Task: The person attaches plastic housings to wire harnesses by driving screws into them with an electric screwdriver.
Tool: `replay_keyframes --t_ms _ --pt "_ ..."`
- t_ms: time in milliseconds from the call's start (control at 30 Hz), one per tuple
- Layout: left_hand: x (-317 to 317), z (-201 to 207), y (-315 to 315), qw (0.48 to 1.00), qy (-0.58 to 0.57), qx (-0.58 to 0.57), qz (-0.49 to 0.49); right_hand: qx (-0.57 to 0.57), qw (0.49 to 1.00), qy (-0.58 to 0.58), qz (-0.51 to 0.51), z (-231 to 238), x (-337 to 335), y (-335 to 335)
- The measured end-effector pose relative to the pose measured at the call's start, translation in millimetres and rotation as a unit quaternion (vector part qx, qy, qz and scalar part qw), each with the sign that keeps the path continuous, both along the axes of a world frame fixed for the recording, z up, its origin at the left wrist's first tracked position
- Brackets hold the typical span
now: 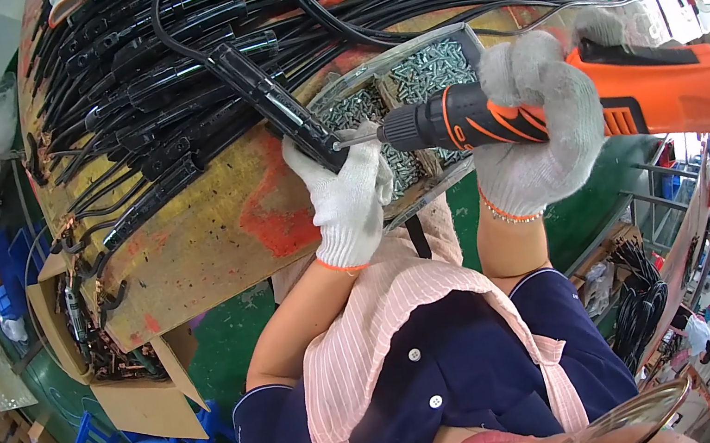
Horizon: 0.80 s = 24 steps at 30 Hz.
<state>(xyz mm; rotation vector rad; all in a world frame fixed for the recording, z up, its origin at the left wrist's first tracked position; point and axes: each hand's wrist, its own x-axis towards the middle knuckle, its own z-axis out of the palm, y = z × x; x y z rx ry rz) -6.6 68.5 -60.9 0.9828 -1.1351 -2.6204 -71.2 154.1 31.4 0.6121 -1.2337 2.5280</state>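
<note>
Seen from above, over a worn yellow and red surface (207, 237): left hand (348, 190) in a white knit glove, closed around the lower end of a long black connector housing (274, 103); right hand (541, 125), also gloved, gripping an orange and black cordless screwdriver (561, 103), bit tip touching the housing by the left fingers. Just behind, a clear tray of silver screws (407, 86). Along the far edge, rows of black cable assemblies (162, 75)

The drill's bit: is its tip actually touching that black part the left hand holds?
Touching. The head view shows the orange drill with its bit tip meeting the black part beside the left hand.
</note>
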Motion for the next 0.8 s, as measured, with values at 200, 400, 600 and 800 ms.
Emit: replay_keyframes --t_ms 200,400,600,800 --pt "2 -4 -3 1.0 -0.02 0.017 -0.008 0.197 0.958 0.009 -0.209 -1 20 -20" --pt "-1 -6 -5 0.999 -0.034 0.023 -0.014 0.14 0.968 -0.013 -0.21 2 20 -35" --pt "-2 -6 -6 0.999 -0.033 0.03 -0.031 0.158 0.974 0.002 -0.159 10 15 -43" --pt "2 -8 -8 0.997 -0.033 0.036 -0.052 0.186 0.977 0.007 -0.105 13 19 -45"
